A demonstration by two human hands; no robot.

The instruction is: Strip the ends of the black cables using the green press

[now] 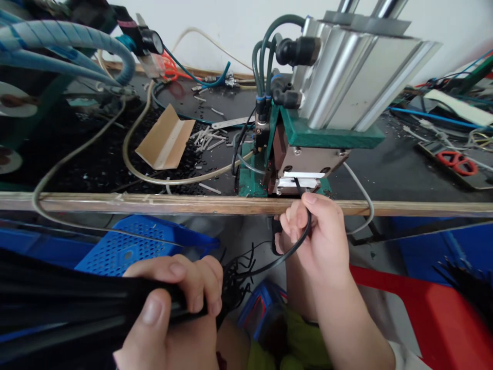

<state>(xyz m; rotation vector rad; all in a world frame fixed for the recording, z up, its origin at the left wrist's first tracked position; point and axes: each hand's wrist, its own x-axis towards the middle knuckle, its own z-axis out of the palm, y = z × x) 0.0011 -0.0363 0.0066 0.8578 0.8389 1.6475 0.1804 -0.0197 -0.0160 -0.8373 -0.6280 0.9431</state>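
My left hand is closed around a thick bundle of black cables that runs off to the left. Between the thumb and fingers of my right hand is the end of one black cable, which curves back toward the bundle's loose ends. The cable's tip points into the slot of a small pneumatic press, at the white strips between its metal blocks. How deep the tip sits in the slot I cannot tell. A silver cylinder stands above a green plate on the press.
On the dark bench lie a folded cardboard piece, small grey tube offcuts and black scraps. Hoses loop at left, beside a gauge. Red-handled scissors lie right. Below are a blue perforated basket and a red stool.
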